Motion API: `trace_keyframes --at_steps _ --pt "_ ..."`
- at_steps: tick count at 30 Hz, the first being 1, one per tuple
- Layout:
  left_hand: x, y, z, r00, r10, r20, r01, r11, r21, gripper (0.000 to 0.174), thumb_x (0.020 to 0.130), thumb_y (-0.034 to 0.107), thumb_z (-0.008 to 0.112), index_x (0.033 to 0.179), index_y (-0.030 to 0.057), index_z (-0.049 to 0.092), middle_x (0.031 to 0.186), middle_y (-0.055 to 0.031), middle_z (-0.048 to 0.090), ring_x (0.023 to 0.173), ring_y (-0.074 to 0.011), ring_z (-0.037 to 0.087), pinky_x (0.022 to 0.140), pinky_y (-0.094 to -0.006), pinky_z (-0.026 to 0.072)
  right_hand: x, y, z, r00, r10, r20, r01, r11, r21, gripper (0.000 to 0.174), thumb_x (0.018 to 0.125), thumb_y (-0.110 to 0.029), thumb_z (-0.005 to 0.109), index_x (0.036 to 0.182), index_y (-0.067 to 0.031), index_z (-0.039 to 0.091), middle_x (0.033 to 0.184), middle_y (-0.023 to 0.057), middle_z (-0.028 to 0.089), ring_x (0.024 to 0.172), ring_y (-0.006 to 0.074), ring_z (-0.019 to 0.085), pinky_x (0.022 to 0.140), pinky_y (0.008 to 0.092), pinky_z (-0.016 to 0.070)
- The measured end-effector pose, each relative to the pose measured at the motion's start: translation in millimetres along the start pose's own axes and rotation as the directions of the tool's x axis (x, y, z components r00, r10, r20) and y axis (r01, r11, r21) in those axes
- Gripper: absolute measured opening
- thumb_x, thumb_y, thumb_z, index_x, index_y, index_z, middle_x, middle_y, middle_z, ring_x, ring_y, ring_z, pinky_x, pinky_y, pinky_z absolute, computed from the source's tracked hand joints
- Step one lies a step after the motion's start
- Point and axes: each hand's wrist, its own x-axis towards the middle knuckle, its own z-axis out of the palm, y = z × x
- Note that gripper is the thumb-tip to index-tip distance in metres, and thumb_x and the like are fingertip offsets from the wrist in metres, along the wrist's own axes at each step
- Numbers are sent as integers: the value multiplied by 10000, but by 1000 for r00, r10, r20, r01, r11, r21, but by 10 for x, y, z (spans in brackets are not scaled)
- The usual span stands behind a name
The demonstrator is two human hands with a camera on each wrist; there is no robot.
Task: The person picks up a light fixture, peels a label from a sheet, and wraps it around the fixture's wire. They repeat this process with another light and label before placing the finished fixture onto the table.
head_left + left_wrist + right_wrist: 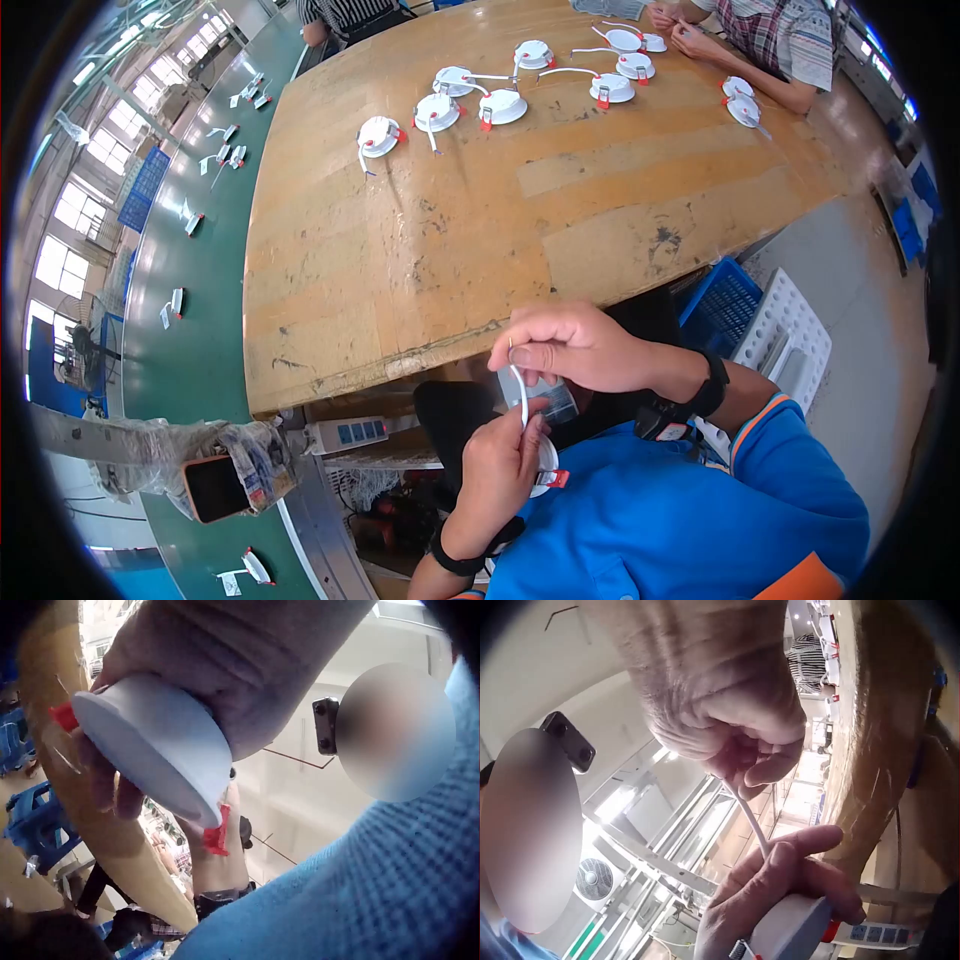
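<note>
My left hand (495, 472) grips a round white downlight (154, 742) with red-tipped spring clips. In the head view most of that lamp is hidden behind the hand. The lamp's white cable (521, 388) rises out of the left hand's fingers. Above it, my right hand (592, 352) pinches the upper end of the cable between thumb and fingers, just off the table's near edge. In the right wrist view the cable (750, 819) runs between the two hands, and the downlight (791, 926) shows below the left fingers.
Several white downlights (500, 106) lie along the far part of the wooden table (400, 260). A green conveyor (205, 290) with more lamps runs at left. A phone (215, 488) and power strip (347, 433) stand near-left; a blue basket (722, 303) is at right. Two people sit opposite.
</note>
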Motion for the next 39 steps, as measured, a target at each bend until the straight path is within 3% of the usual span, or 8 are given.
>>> trace_keyframes --at_steps 4,7,10,13,17,25,32,39 --pt "-40 -119 20 1000 -5 10 3 979 206 178 876 93 474 996 -2 565 709 -127 617 619 -237 618 574 -303 475 -54 -36 96 989 -145 -3 141 966 -217 141 862 -128 557 915 -19 628 780 17 550 676 78 520 593 195 410" --pt "-34 -87 65 1000 12 -26 -9 993 122 179 869 102 490 989 -6 567 698 -109 614 617 -208 612 585 -291 475 -14 67 57 936 -352 0 312 831 -461 129 847 -115 575 885 -9 639 759 36 569 655 82 521 573 198 410" --pt "-66 -79 16 999 9 52 -5 997 -73 176 852 93 514 979 -12 577 783 -98 624 699 -176 606 648 -279 472 -36 13 -8 996 -74 -57 72 997 -32 127 842 -110 582 851 -4 651 749 41 583 630 77 532 547 191 427" --pt "-113 -166 -99 972 57 226 33 925 -378 179 833 81 541 975 -19 585 903 -99 618 820 -163 586 733 -276 456 -48 91 -124 998 23 -53 -19 996 82 169 852 -160 582 874 -14 664 740 26 620 630 59 556 546 188 455" --pt "-154 -190 -60 982 53 183 49 857 -512 206 787 47 598 987 -2 597 1032 -126 590 952 -191 564 825 -288 435 -61 193 -171 991 41 -128 -18 983 181 178 853 -168 581 848 -9 661 673 18 591 596 58 539 537 183 450" --pt "-191 -247 61 982 -185 29 165 781 -603 412 650 -24 731 1028 -18 566 1044 -92 561 973 -156 551 839 -274 451 -46 293 -159 957 127 -262 -73 976 207 203 862 -194 563 831 -7 633 694 15 568 570 62 520 513 180 431" --pt "-105 -414 105 957 -238 -164 71 743 -665 329 707 -88 640 1023 -19 579 1029 -82 541 939 -151 535 828 -261 428 27 299 -96 967 169 -190 -138 977 164 279 874 -199 547 1086 -20 567 885 32 600 740 61 523 656 201 451" --pt "-15 -454 -50 923 -225 -312 -25 774 -633 248 804 -26 567 1051 -24 563 1023 -70 529 931 -122 521 820 -236 415 -121 353 94 981 148 -122 -139 987 83 285 877 -172 540 1095 11 540 890 51 596 768 91 545 686 225 454"
